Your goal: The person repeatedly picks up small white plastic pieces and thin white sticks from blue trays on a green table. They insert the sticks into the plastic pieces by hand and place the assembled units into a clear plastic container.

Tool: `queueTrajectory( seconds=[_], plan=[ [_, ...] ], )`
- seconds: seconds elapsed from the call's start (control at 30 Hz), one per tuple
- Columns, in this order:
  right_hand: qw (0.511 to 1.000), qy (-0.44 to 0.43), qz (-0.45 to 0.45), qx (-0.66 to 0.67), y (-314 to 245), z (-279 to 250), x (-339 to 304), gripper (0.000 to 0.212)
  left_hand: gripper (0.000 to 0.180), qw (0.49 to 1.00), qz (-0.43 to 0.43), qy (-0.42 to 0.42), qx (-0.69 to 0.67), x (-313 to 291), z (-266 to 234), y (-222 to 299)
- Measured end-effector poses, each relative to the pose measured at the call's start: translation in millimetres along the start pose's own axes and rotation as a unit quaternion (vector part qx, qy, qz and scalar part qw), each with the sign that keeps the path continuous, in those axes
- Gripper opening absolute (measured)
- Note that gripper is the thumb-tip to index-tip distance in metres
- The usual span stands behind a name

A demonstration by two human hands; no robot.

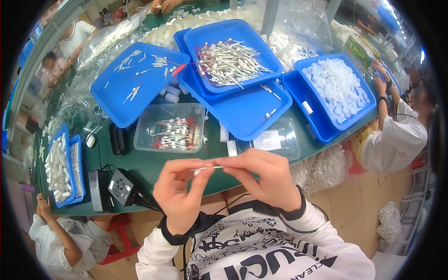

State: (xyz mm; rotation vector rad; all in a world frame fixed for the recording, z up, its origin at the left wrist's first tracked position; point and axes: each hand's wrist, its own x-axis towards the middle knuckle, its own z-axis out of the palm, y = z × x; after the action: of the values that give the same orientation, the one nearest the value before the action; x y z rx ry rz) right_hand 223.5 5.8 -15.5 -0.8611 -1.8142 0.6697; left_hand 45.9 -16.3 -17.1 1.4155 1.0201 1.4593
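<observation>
Close to the table's front edge, my left hand (179, 193) and my right hand (263, 177) meet fingertip to fingertip. Between them is a thin white stick-like part with a red wire (205, 168), pinched by both; the wire pokes out past the left fingers. Fingertips partly hide the part. Just beyond my hands, a clear plastic box (142, 145) holds similar white parts with red wires (176, 135). Farther back, a blue tray (186, 42) carries a heap of such white sticks (231, 61).
A blue tray (116, 100) at left has scattered sticks; another blue tray (252, 123) lies under the heaped one. Translucent discs (336, 86) fill a tray at right. A black device with a fan grille (122, 186) stands left. Co-workers (70, 247) sit both sides.
</observation>
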Motion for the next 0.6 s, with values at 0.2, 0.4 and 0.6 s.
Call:
queueTrajectory(
  seconds=[0.2,0.4,0.6],
  plan=[
    [0.988,0.000,-0.071,-0.134,11,-7,-1,0.016,0.027,0.959,0.080,-0.138,0.235,13,-14,18],
    [0.979,0.000,-0.163,-0.121,4,-11,-3,0.019,0.016,0.929,0.199,-0.154,0.271,19,-18,17],
    [0.957,0.009,-0.242,-0.157,8,-15,-8,0.025,0.016,0.919,0.240,-0.158,0.269,13,-12,15]
  ],
)
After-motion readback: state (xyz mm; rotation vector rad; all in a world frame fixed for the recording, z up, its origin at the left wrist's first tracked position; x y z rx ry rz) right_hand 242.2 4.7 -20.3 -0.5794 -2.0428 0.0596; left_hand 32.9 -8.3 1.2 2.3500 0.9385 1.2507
